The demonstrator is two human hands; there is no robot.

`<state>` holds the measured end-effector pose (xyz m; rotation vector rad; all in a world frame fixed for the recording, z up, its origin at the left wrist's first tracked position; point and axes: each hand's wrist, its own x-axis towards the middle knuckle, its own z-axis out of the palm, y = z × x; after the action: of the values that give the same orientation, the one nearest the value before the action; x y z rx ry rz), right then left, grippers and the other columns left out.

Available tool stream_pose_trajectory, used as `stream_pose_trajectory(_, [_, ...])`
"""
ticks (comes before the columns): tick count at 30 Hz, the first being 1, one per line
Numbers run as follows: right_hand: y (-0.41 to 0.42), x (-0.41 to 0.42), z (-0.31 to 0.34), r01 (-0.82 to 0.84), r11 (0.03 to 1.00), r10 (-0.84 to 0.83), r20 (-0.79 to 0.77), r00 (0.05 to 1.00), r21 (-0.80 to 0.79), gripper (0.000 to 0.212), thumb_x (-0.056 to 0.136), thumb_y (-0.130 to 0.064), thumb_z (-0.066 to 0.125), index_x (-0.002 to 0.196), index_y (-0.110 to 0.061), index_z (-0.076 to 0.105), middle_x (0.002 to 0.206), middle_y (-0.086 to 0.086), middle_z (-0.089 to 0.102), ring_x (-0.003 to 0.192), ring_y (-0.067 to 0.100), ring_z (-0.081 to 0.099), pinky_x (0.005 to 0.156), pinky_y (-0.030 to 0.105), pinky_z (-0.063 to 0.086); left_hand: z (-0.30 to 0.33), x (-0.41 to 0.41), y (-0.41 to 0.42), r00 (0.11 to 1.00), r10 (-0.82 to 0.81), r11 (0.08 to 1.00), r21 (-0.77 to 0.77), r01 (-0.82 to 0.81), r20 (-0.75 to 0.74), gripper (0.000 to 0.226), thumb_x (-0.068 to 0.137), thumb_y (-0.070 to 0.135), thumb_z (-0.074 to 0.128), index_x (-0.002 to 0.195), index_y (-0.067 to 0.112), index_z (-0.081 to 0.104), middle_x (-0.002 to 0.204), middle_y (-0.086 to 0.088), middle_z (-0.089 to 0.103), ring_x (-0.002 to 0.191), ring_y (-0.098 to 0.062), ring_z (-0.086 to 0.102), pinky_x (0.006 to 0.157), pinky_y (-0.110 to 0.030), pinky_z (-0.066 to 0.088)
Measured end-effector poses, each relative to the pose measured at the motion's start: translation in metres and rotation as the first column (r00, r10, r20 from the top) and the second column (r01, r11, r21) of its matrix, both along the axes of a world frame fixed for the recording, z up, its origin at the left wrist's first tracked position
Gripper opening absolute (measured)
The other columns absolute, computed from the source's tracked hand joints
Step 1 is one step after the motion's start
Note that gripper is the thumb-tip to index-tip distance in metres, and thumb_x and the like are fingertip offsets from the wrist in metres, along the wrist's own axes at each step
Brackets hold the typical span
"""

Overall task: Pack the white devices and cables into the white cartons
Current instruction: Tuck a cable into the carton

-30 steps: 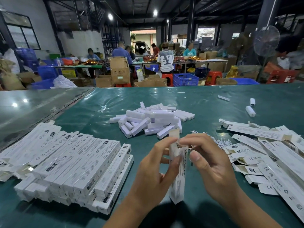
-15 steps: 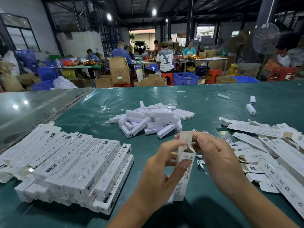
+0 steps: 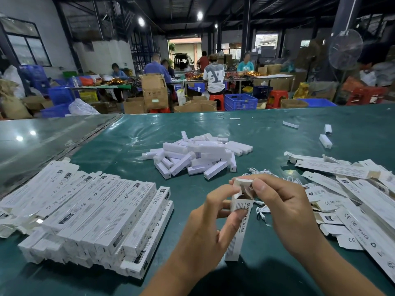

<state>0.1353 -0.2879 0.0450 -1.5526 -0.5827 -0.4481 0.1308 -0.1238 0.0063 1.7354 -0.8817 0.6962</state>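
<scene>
A long white carton (image 3: 237,233) stands nearly upright over the green table, its top end open with the flap raised. My left hand (image 3: 205,229) grips the carton near its top from the left. My right hand (image 3: 286,208) pinches the top flap from the right. A heap of white devices (image 3: 198,157) lies on the table beyond my hands. Thin white cables (image 3: 261,211) lie just right of the carton, partly hidden by my right hand.
Filled cartons (image 3: 92,212) are stacked in rows at the left. Flat, unfolded cartons (image 3: 350,195) are strewn at the right. Two loose devices (image 3: 326,141) lie far right. Beyond the green table (image 3: 119,150) people work among boxes and crates.
The carton has shifted right and lower in my hands. Its top flap, straight up a second ago, is now bent over under my right thumb and finger.
</scene>
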Motion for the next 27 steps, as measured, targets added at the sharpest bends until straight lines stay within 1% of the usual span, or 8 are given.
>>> stream_pose_trajectory(4, [-0.0023,0.003,-0.0031,0.001,1.0,-0.001,-0.032,1.0,0.007,0.036,0.096,-0.04,0.049,0.103,-0.022,0.079,0.098,0.005,0.078,0.094,0.025,0.072,0.084,0.031,0.056,0.0024,0.0037,0.0012,1.0,-0.004,1.0,0.021,0.004,-0.016,0.029,0.104,0.024,0.056,0.132,0.029,0.052,0.131,0.016,0.06,0.112,-0.014,0.067,0.086,-0.031,0.058])
stream_pose_trajectory(8, [-0.0017,0.0007,-0.002,0.012,0.999,-0.011,0.012,1.0,-0.033,0.029,0.096,-0.039,0.054,0.101,-0.027,0.079,0.097,0.001,0.078,0.092,0.019,0.073,0.08,0.02,0.054,0.0011,0.0017,0.0029,0.999,-0.012,1.0,0.02,0.013,-0.045,0.027,0.104,0.028,0.056,0.13,0.036,0.051,0.123,0.014,0.064,0.103,-0.019,0.069,0.081,-0.037,0.06])
stream_pose_trajectory(10, [-0.0024,0.0009,-0.0027,0.028,0.997,-0.027,0.016,1.0,-0.069,0.023,0.092,-0.039,0.062,0.101,-0.029,0.079,0.097,-0.001,0.078,0.092,0.019,0.073,0.081,0.024,0.055,0.0021,-0.0006,0.0015,0.994,-0.027,0.999,-0.027,0.024,-0.104,0.031,0.102,0.036,0.058,0.127,0.044,0.044,0.123,0.015,0.065,0.099,-0.019,0.071,0.075,-0.038,0.06])
stream_pose_trajectory(13, [-0.0029,0.0006,-0.0051,0.078,0.989,-0.072,0.054,0.996,-0.124,0.022,0.089,-0.037,0.065,0.102,-0.026,0.08,0.1,-0.006,0.078,0.092,0.021,0.073,0.082,0.032,0.058,0.004,-0.0021,0.0001,0.977,-0.094,0.989,-0.128,0.07,-0.189,0.036,0.098,0.039,0.061,0.123,0.045,0.036,0.125,0.01,0.067,0.095,-0.017,0.073,0.069,-0.026,0.058])
stream_pose_trajectory(16, [-0.0034,-0.0001,-0.0047,0.148,0.973,-0.124,0.138,0.983,-0.175,0.024,0.092,-0.035,0.063,0.105,-0.022,0.079,0.098,-0.011,0.078,0.09,0.016,0.074,0.079,0.027,0.057,0.0032,-0.0012,0.0,0.982,-0.099,0.992,-0.091,0.086,-0.16,0.038,0.101,0.033,0.059,0.129,0.044,0.035,0.128,0.011,0.066,0.1,-0.015,0.073,0.078,-0.019,0.055])
stream_pose_trajectory(22, [-0.0013,-0.0024,0.0,0.149,0.976,-0.11,0.228,0.967,-0.161,0.02,0.095,-0.027,0.061,0.105,-0.035,0.077,0.097,-0.018,0.077,0.09,0.007,0.073,0.078,0.012,0.051,0.0036,-0.0008,-0.0005,0.992,-0.064,0.997,-0.039,0.06,-0.104,0.045,0.103,0.03,0.058,0.138,0.048,0.037,0.131,0.01,0.064,0.104,-0.015,0.072,0.088,-0.027,0.056])
stream_pose_trajectory(25, [-0.0027,-0.0016,0.0003,0.148,0.976,-0.108,0.238,0.965,-0.158,0.021,0.095,-0.025,0.062,0.104,-0.037,0.077,0.097,-0.018,0.077,0.09,0.007,0.073,0.078,0.012,0.051,0.003,0.0008,-0.0007,0.996,-0.035,0.999,-0.009,0.035,-0.081,0.044,0.103,0.025,0.058,0.139,0.042,0.04,0.129,0.009,0.065,0.102,-0.014,0.072,0.087,-0.031,0.058])
stream_pose_trajectory(27, [-0.0042,-0.0003,-0.0008,0.16,0.971,-0.114,0.239,0.964,-0.179,0.019,0.094,-0.027,0.062,0.105,-0.033,0.076,0.099,-0.017,0.077,0.092,0.008,0.073,0.079,0.016,0.054,0.0027,0.0006,-0.0006,0.998,-0.006,1.0,-0.007,0.005,-0.06,0.04,0.102,0.027,0.058,0.136,0.042,0.042,0.124,0.013,0.065,0.097,-0.01,0.072,0.085,-0.028,0.058])
